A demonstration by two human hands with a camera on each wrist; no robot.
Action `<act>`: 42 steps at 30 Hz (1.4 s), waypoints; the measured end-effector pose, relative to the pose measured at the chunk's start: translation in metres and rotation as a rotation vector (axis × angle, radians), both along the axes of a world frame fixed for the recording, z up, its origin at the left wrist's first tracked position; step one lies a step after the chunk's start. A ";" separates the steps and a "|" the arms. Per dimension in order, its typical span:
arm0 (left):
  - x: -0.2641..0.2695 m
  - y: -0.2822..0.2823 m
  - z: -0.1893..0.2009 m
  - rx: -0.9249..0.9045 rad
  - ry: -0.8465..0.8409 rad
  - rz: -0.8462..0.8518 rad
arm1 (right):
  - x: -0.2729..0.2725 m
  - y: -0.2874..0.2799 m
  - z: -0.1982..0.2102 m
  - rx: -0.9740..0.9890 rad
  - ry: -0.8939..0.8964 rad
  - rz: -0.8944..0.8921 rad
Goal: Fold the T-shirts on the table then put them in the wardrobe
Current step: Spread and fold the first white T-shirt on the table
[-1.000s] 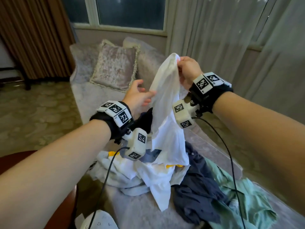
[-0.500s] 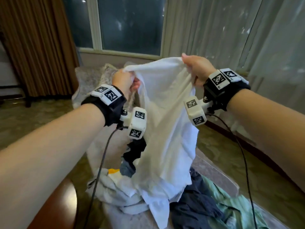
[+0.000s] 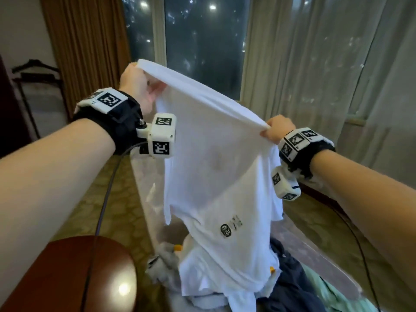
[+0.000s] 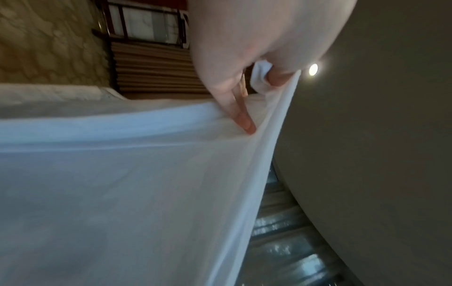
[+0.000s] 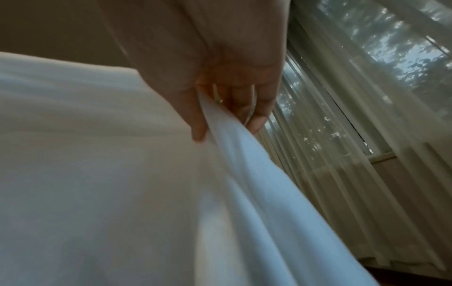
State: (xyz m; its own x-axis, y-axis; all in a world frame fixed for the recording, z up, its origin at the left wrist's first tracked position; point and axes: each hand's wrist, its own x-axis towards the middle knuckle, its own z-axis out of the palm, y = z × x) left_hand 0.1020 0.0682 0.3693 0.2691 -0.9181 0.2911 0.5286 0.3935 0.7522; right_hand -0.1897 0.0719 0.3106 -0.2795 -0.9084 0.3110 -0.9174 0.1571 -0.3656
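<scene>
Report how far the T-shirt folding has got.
Done: nothing visible; no folded shirt shows. In hand: the left hand and right hand each grip the top edge of a white T-shirt, stretched out in the air. Left: fold it, then the pile of white, navy and green clothes below, and move everything to the wardrobe, which is not in view.

Home or hotel bedroom: brown drapes [image 3: 90, 41], sheer curtains [image 3: 315, 64] over a window [image 3: 202, 41], patterned carpet [image 3: 117, 199], clothes pile [image 3: 292, 278] on upholstered seat.
</scene>
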 end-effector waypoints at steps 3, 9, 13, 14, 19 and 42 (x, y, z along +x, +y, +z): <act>0.045 -0.002 -0.009 0.038 0.078 0.096 | 0.009 -0.007 -0.011 -0.068 -0.096 -0.027; 0.129 -0.001 -0.036 0.124 0.007 0.284 | 0.065 -0.021 -0.006 -0.148 -0.223 0.132; 0.173 0.003 -0.046 0.214 -0.189 0.469 | 0.113 -0.019 0.016 -0.241 -0.270 0.319; 0.186 0.004 -0.049 0.258 -0.310 0.546 | 0.125 -0.017 0.021 -0.262 -0.279 0.378; 0.215 0.022 -0.064 0.426 -0.925 0.643 | 0.199 -0.006 0.042 -0.313 -0.152 0.707; 0.205 0.072 -0.034 0.118 -0.502 0.040 | 0.317 -0.008 -0.012 0.346 -0.639 1.019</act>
State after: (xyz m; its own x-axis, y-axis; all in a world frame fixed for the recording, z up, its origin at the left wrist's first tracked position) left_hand 0.3067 0.1400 0.3353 0.1584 -0.9443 0.2885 0.0773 0.3032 0.9498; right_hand 0.1273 0.0640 0.2988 0.5850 -0.8070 0.0808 -0.3523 -0.3426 -0.8709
